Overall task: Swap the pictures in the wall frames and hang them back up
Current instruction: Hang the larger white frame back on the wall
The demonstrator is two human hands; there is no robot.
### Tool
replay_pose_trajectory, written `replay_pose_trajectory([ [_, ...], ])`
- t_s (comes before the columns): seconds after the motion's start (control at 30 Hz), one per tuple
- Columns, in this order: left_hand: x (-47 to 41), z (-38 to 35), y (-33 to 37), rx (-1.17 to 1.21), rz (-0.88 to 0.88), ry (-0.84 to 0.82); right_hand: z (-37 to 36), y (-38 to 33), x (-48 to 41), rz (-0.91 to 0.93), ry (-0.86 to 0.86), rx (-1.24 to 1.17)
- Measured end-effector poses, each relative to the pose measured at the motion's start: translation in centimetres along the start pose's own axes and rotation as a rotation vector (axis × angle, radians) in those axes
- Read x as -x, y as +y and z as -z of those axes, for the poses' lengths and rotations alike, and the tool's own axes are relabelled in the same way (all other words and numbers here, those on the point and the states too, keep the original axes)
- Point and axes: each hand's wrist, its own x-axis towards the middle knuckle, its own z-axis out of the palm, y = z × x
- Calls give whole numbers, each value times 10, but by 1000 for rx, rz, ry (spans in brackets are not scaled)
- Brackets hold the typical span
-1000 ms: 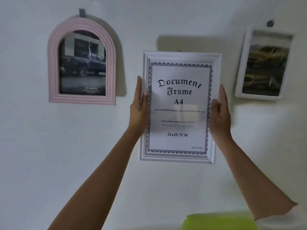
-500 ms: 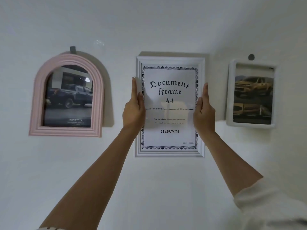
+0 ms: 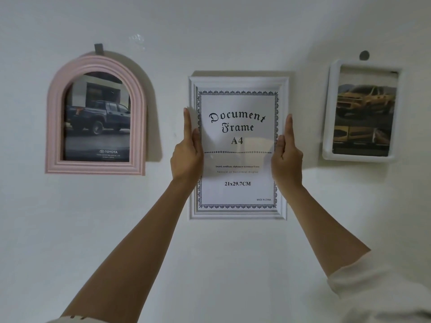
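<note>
A white rectangular frame (image 3: 238,214) with a "Document Frame A4" sheet sits flat against the white wall in the middle. My left hand (image 3: 186,152) grips its left edge and my right hand (image 3: 286,155) grips its right edge, fingers pointing up. To the left hangs a pink arched frame (image 3: 56,127) holding a dark pickup truck picture. To the right hangs a white rounded frame (image 3: 328,113) with a yellow truck picture. Whatever holds the middle frame up is hidden behind it.
A grey hook (image 3: 98,49) holds the pink frame and a round grey hook (image 3: 364,55) holds the right frame. A clear adhesive patch (image 3: 137,39) sticks to the wall above, between the left and middle frames. Bare wall lies below the frames.
The middle frame went from tilted and off the wall to upright and flat against it. The view pulled back and tilted up a little; both hands keep their grip.
</note>
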Motion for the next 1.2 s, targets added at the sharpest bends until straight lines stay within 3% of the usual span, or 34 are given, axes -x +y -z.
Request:
replay_pose_trajectory([
  [0.53,23,-4,-21,-139,-77,12,7,11,26,-58,-93,105],
  [1.2,49,-6,-40,-6,-170,-3,15,21,49,-99,-86,149],
])
